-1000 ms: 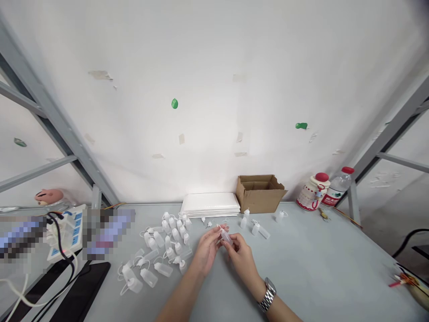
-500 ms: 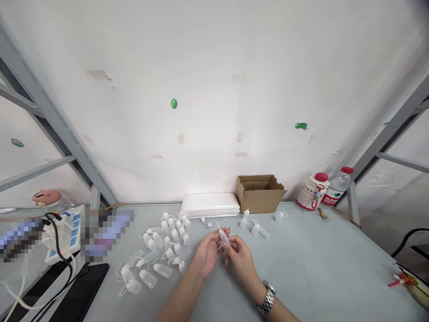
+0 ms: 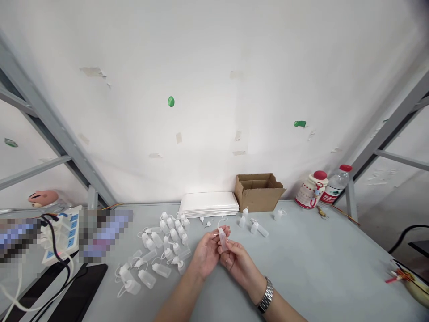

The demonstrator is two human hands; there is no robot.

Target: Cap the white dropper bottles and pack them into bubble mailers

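Both hands meet above the grey table (image 3: 308,264) near its middle. My right hand (image 3: 238,264), with a metal watch on the wrist, grips the body of a small translucent squeeze bottle (image 3: 222,240) held nearly upright. My left hand (image 3: 207,252) pinches the bottle's top end with thumb and fingertips. A heap of several similar small white bottles (image 3: 161,250) with tethered caps lies just left of the hands. Three more bottles (image 3: 254,226) stand behind the hands, toward the box.
An open cardboard box (image 3: 258,191) and a stack of white sheets (image 3: 209,204) stand at the back by the wall. A red-capped jar (image 3: 310,189) and a water bottle (image 3: 333,187) are at back right. A power strip with cables (image 3: 62,232) lies at left.
The bottle has tipped from slanted to nearly upright between the hands. My right hand has slid lower on its body; both hands stay in the same spot.
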